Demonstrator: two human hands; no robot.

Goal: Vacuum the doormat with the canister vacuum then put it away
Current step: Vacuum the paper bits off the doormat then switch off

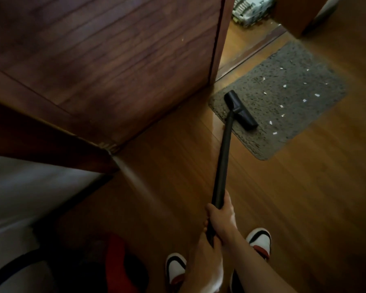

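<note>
A grey doormat (300, 66) lies on the wooden floor before a doorway, with several small white scraps (304, 100) scattered over it. The black floor nozzle (241, 111) of the vacuum rests on the mat's near left part. Its black wand (224, 157) runs back towards me. My right hand (223, 216) grips the wand higher up, and my left hand (206, 256) grips it just below. The red and black canister (118, 265) sits on the floor at the lower left, dim and blurred, with a black hose (9, 269) curving beside it.
A dark wooden door (114, 60) stands to the left of the mat. At the top, the doorway threshold (251, 49) leads to a white rack-like object (251, 9). My two white, red and black shoes (260, 240) stand on the floor (304, 197).
</note>
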